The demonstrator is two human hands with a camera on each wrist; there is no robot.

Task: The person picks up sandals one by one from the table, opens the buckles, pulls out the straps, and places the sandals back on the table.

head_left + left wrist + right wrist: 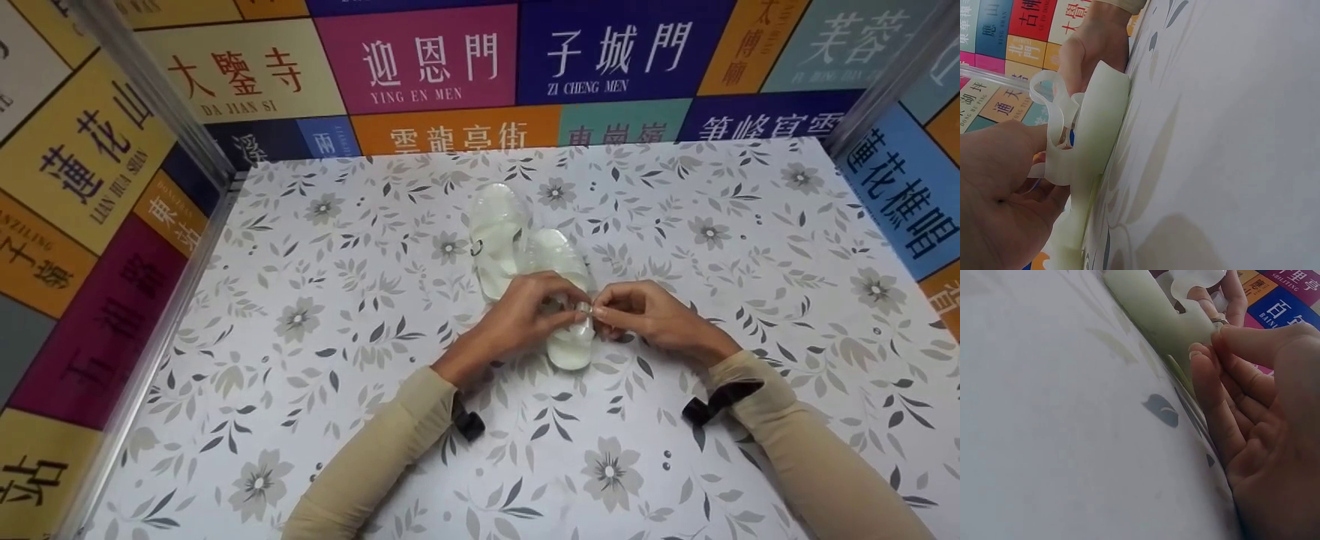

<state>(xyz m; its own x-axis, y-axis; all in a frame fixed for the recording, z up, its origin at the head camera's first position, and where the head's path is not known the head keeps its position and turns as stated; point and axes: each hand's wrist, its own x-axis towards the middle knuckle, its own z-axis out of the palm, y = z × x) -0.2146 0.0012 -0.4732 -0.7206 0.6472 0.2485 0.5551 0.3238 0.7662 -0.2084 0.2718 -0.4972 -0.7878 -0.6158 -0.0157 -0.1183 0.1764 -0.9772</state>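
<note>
A pair of translucent, pale greenish-white jelly sandals is seen at the centre of the head view. The nearer sandal (564, 300) lies lengthwise, its heel end toward the lower part of the frame and its toe end pointing to the upper left; its soft, wavy strap (1053, 121) is seen raised off the sole in the left wrist view. The farther sandal (496, 236) lies just beside it, up and to the left, touching or nearly touching it, and a small dark ring shows at its left edge.

The nearer sandal is met by both hands over its middle. The left hand (525, 315) comes in from the lower left, its fingers curled on the strap. The right hand (645, 315) comes in from the lower right, and its thumb and forefinger are pinched together on a small metal buckle (584, 307) at the strap's end. The fingertips of the two hands almost touch there.

Both sandals rest on the bench (750, 247), which is covered in a white cloth printed with grey flowers and leaves. Beige sleeves (390, 450) cover both forearms. Coloured panels (420, 60) with Chinese characters enclose the bench across the top and both sides of the frame.
</note>
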